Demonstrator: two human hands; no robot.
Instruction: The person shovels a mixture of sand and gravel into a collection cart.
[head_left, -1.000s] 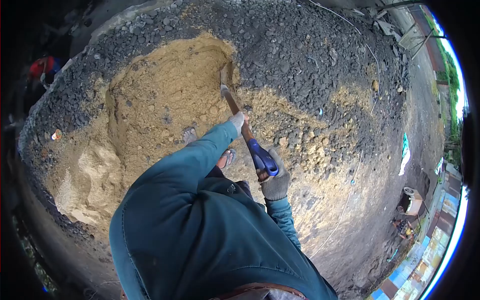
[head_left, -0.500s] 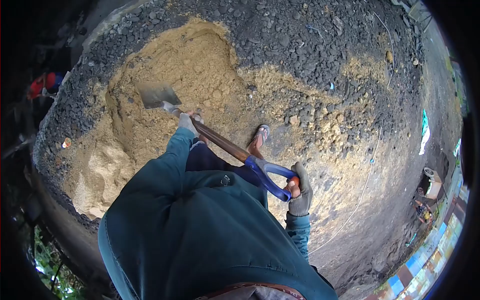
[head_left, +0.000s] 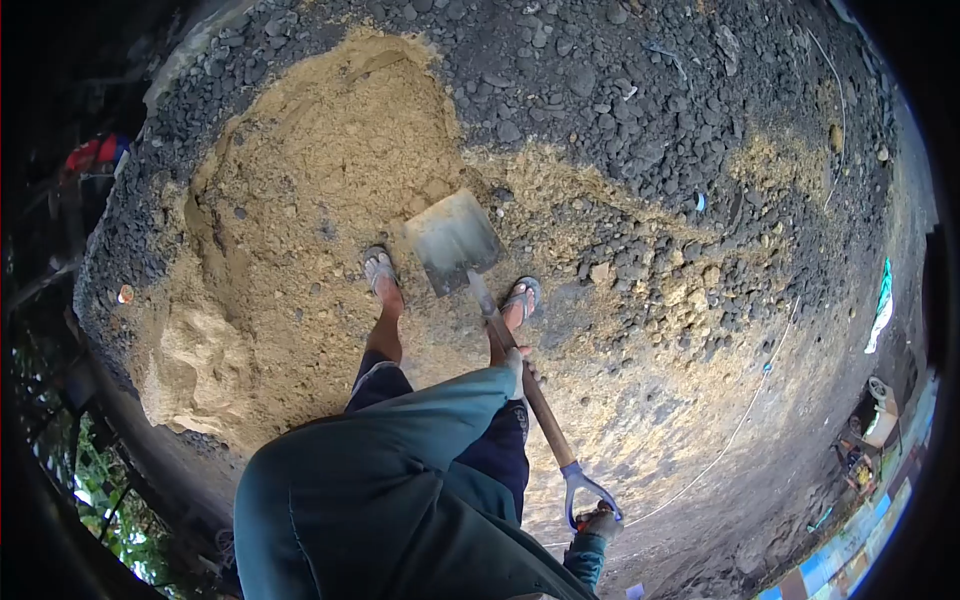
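A shovel lies slantwise in front of me, its flat metal blade (head_left: 455,240) empty over the sand near my feet. My left hand (head_left: 519,372), in a light glove, is wrapped round the lower part of the brown shaft (head_left: 545,415). At the far end of the shaft, my right hand (head_left: 600,522), in a grey glove, grips the blue D-shaped handle (head_left: 580,485). Tan sand (head_left: 340,130) with a hollow dug in it spreads beyond the blade.
Dark gravel (head_left: 600,80) borders the sand. My sandalled feet (head_left: 380,268) stand apart by the blade. A person in red (head_left: 95,153) is at the far left. At the right are a pale cart (head_left: 880,415) and a thin cord (head_left: 735,445).
The shovel blade has swung right, from over the sand hollow to near my feet. Both hands moved with it, the left to the right and down, the right downward. Both feet now show.
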